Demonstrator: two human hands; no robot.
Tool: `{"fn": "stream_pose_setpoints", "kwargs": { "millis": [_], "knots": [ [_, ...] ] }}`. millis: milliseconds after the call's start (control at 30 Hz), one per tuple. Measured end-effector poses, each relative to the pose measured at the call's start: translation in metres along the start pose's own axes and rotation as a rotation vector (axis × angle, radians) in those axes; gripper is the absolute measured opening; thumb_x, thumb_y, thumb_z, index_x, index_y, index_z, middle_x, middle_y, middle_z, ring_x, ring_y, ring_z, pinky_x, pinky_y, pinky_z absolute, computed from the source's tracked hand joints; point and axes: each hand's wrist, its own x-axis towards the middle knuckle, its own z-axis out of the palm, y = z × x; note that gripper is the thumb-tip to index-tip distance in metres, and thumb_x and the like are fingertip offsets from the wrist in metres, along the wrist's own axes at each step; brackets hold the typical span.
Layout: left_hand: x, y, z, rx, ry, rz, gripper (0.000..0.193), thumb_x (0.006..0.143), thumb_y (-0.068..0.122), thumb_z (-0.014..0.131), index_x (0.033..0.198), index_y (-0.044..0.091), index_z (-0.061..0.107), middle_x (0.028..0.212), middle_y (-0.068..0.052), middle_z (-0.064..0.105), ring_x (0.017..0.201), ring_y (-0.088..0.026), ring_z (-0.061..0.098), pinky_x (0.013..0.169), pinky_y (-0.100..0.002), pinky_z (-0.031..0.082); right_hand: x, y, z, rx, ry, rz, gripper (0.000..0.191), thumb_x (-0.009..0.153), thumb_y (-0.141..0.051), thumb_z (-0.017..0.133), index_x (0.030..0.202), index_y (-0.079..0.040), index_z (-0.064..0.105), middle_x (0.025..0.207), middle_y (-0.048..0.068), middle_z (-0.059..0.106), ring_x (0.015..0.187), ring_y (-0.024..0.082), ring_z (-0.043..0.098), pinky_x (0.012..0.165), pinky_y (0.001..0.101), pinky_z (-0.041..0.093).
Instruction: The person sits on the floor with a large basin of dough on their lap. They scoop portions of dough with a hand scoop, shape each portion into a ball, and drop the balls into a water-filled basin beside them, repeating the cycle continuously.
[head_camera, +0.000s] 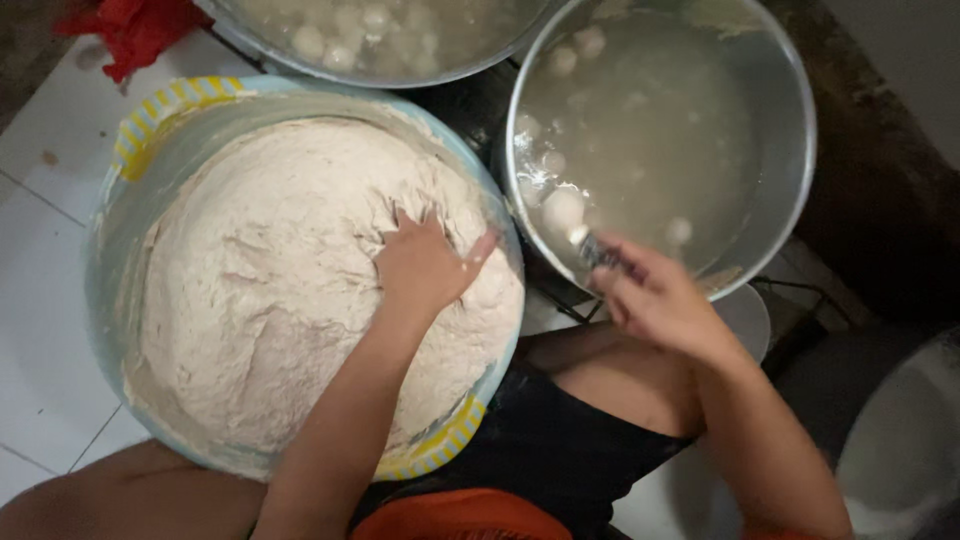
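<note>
A large pale blue basin (150, 130) with a yellow-striped rim holds a big mound of beige dough (270, 290). My left hand (425, 262) digs its fingers into the dough near the basin's right side. My right hand (655, 300) grips a metal spoon (590, 247) over the near edge of a metal pot (790, 130). The pot is full of cloudy water (650, 130) with pale round balls (563, 210) floating in it, one right by the spoon.
A second metal pot (380, 35) with several pale balls in liquid sits at the top. A red cloth (135, 30) lies at the top left on white floor tiles (40, 330). A white bowl-like object (900, 440) is at the lower right.
</note>
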Motion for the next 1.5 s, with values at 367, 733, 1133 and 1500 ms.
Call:
{"fn": "stream_pose_setpoints", "kwargs": {
  "millis": [367,733,1133,1500],
  "knots": [
    [-0.033,0.001,0.021,-0.300,0.216,0.262,0.078,0.078,0.063,0.076,0.112,-0.006,0.071,0.106,-0.033,0.070,0.102,-0.048,0.066,0.090,-0.050,0.052,0.072,0.014,-0.037,-0.466,0.400,-0.280,0.051,0.089,-0.012,0.065,0.139,-0.003,0.058,0.115,0.021,0.071,0.089,0.032,0.071,0.081,0.0419,0.055],
    [-0.032,0.016,0.051,-0.650,0.401,0.369,0.027,0.085,0.026,0.080,0.082,0.004,0.065,0.074,-0.018,0.068,0.071,-0.041,0.068,0.065,-0.046,0.055,-0.029,-0.022,0.001,-0.171,0.000,-0.098,0.039,0.101,-0.019,0.054,0.138,-0.012,0.062,0.097,0.008,0.076,0.073,0.019,0.067,0.064,0.0350,0.057],
    [-0.031,0.018,0.057,-0.485,0.246,0.207,0.037,0.066,0.022,0.082,0.096,0.002,0.072,0.084,-0.021,0.072,0.084,-0.042,0.070,0.078,-0.051,0.056,-0.030,-0.022,0.031,-0.105,-0.133,-0.019,0.043,0.096,-0.013,0.060,0.139,-0.012,0.062,0.091,0.008,0.074,0.068,0.019,0.059,0.061,0.0349,0.050],
    [-0.036,0.019,0.053,-0.561,0.406,0.273,0.042,0.083,0.036,0.082,0.097,-0.003,0.074,0.095,-0.029,0.071,0.090,-0.045,0.069,0.082,-0.050,0.058,-0.001,-0.020,-0.012,-0.546,0.266,-0.095,0.048,0.098,-0.017,0.060,0.146,-0.014,0.060,0.097,0.011,0.073,0.075,0.021,0.068,0.068,0.0357,0.055]
  ]
}}
